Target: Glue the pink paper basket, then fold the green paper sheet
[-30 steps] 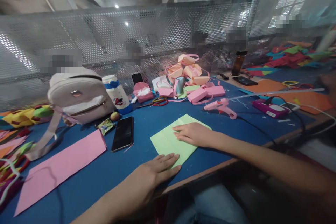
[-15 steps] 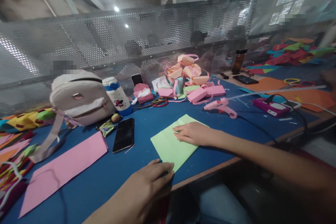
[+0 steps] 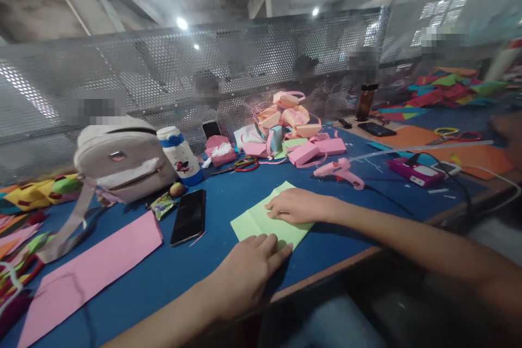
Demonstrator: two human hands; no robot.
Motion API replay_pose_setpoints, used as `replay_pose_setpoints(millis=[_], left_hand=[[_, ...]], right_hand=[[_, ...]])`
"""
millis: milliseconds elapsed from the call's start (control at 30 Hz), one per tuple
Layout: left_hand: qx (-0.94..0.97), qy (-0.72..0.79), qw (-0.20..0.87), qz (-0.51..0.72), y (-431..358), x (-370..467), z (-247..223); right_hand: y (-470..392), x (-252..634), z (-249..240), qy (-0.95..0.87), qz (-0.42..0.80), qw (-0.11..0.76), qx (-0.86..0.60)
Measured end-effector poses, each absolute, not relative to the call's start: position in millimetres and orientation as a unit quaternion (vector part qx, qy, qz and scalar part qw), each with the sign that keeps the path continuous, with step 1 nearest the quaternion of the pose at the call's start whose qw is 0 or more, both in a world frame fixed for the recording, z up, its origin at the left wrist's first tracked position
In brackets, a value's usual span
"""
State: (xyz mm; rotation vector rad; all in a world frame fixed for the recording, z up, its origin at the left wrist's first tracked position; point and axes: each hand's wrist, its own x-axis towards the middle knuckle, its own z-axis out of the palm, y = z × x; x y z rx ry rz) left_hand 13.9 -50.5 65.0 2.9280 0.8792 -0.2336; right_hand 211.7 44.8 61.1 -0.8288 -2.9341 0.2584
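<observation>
A light green sheet of paper [image 3: 248,221] lies on the blue table top in front of me, with a crease across it. My right hand [image 3: 291,205] rests over its right half, palm down, fingers stretched out on the paper. At the near edge, my left hand [image 3: 255,266] has its fingers bent over the sheet and the thumb pointing right along the edge. Part of that edge is hidden under the left hand. Beyond the paper, a pink hot glue gun [image 3: 340,171] lies on its side, its cord running right.
To the left lie a black phone [image 3: 188,217] and a long pink paper sheet [image 3: 93,277]. Behind stand a white backpack [image 3: 122,163], a bottle [image 3: 180,157], scissors [image 3: 246,164] and a pile of folded paper boxes [image 3: 287,117]. A purple power strip [image 3: 416,172] sits at right.
My left hand has moved right and up along the near part of the green sheet, whose near corner appears folded in. The right hand stays on the sheet. The view has shifted slightly.
</observation>
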Motion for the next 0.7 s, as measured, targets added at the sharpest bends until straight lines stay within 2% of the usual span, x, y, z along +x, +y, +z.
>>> replay_pose_setpoints(millis=[267, 500, 700], left_hand=[[0.952, 0.3, 0.035, -0.055, -53, 14, 60], [0.952, 0.303, 0.021, -0.04, -53, 13, 57], [0.959, 0.284, 0.005, -0.019, -55, 12, 52]], right_hand=[[75, 167, 64, -0.949, 0.085, 0.016, -0.304], [106, 130, 63, -0.945, 0.154, -0.046, -0.286], [102, 138, 63, -0.935, 0.202, -0.013, -0.292]])
